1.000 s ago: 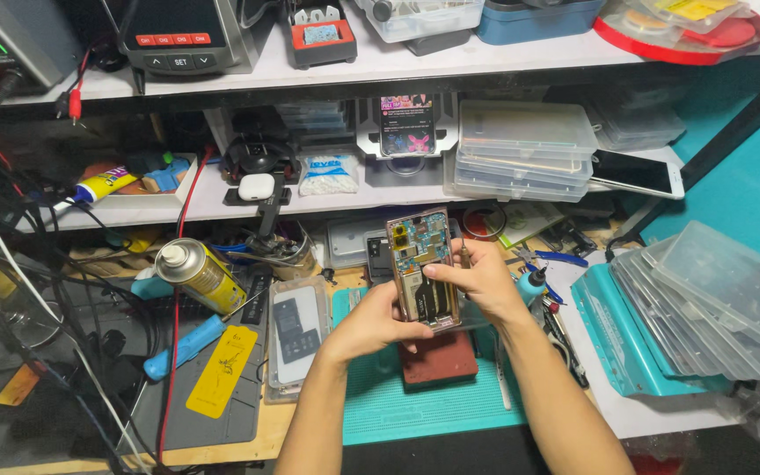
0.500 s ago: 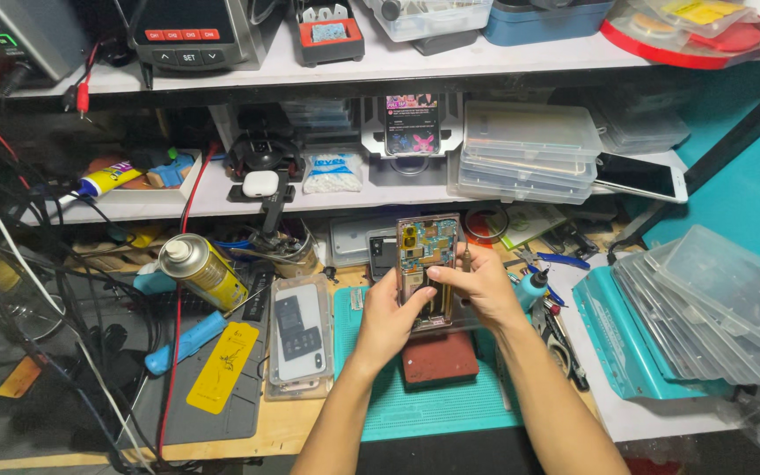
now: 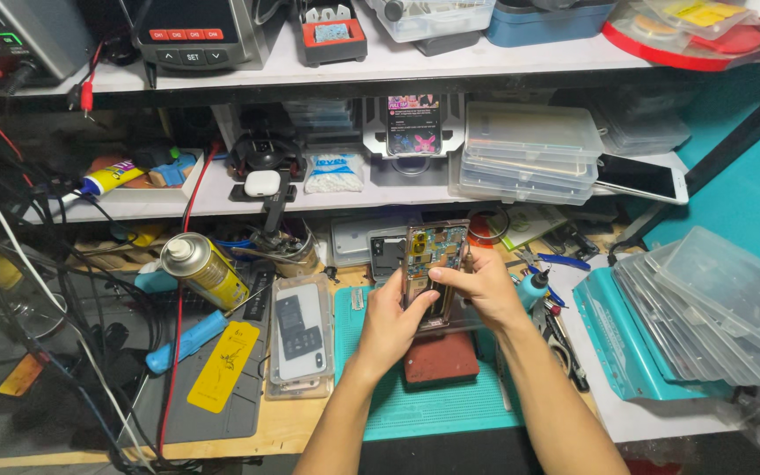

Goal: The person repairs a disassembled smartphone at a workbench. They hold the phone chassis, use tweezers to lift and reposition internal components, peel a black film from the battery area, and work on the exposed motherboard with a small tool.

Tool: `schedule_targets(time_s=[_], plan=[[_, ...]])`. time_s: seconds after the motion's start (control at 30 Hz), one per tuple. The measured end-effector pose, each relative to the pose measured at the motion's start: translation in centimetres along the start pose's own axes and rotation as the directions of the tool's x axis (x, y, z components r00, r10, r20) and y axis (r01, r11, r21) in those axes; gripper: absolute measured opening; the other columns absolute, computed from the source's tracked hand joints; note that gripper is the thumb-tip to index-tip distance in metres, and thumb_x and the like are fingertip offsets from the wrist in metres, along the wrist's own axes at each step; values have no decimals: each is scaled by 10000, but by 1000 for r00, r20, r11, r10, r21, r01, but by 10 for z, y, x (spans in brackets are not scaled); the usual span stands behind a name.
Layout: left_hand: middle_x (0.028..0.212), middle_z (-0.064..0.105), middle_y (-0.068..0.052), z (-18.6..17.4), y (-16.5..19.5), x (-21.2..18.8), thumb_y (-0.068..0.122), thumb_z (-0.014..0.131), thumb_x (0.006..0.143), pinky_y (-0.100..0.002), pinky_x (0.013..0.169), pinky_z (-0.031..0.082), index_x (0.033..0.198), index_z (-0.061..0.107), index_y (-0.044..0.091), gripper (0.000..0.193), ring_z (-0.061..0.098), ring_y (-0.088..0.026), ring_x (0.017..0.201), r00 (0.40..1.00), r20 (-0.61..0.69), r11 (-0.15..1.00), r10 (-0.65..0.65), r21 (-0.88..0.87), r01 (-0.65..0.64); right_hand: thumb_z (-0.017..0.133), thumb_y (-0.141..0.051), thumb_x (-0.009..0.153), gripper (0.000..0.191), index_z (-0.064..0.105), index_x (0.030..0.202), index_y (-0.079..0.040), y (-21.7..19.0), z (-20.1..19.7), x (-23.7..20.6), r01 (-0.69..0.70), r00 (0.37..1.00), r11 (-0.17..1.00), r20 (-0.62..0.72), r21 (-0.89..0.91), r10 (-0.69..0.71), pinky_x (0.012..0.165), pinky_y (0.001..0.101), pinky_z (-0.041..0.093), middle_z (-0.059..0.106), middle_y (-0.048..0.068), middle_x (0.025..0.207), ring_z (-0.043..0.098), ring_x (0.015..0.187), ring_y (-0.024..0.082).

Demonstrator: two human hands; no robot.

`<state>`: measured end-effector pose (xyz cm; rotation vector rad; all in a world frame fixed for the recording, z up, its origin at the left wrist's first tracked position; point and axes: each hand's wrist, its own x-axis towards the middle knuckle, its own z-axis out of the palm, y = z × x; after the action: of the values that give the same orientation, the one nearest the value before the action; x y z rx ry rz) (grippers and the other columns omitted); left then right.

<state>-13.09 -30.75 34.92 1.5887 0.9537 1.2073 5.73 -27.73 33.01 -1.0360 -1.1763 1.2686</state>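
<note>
The hands (image 3: pixel 437 308) hide the opened phone's (image 3: pixel 434 255) lower half, perhaps more.

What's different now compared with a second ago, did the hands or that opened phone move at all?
Hardly anything. Both hands still hold the opened phone upright over the red block; the left hand grips its lower edge, and the right hand has shifted its thumb slightly across the middle. The spray can and the phones in clear cases stayed put.

- I'm seeing my left hand (image 3: pixel 390 318) bare, no glove, no ring.
- My right hand (image 3: pixel 484 290) bare too, fingers (image 3: pixel 447 274) uncovered.
- Both forearms sleeveless, no watch, no wristband.
</note>
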Motion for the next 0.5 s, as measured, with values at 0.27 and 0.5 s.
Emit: schedule_targets(time_s=[0.27, 0.5], plan=[[952, 769, -62, 0, 7, -2, 104, 738, 900, -285, 761, 555, 1246, 669, 33, 360, 649, -72, 834, 999, 39, 1000, 14, 5, -14, 822, -104, 807, 135, 746, 911, -62, -5, 3, -7, 48, 999, 997, -14, 56, -47, 515, 200, 381, 720, -40, 779, 567, 603, 17], [956, 780, -56, 8, 7, -1, 103, 725, 905, -280, 742, 560, 1231, 667, 29, 340, 651, -58, 847, 996, 52, 996, -77, -32, 79, 810, -98, 856, 123, 744, 946, -47, 0, -7, -9, -17, 1000, 999, -25, 42, 18, 503, 201, 356, 689, -12, 780, 523, 585, 26]])
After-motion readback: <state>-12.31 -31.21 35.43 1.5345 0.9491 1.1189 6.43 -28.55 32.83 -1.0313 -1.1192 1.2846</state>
